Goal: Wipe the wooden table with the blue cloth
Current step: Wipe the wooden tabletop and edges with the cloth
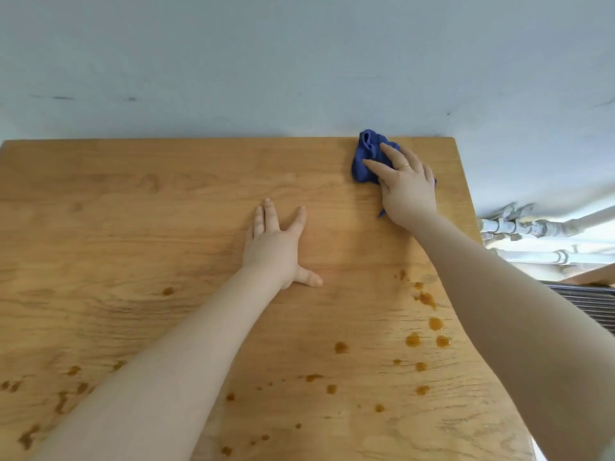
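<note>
At the far right corner of the table (199, 181), your right hand (407, 188) presses the bunched cloth (366, 158) with fingers spread nearly straight, not curled round it. Your left hand (276, 244) lies flat and splayed mid-table, holding nothing. Amber spots (429, 327) sit well apart from the cloth, nearer you and along the right side. Sweeping from that corner could push the cloth off the edge, and a bunched wad may smear the spots or skip some; your forearms could also drag through them.
</note>
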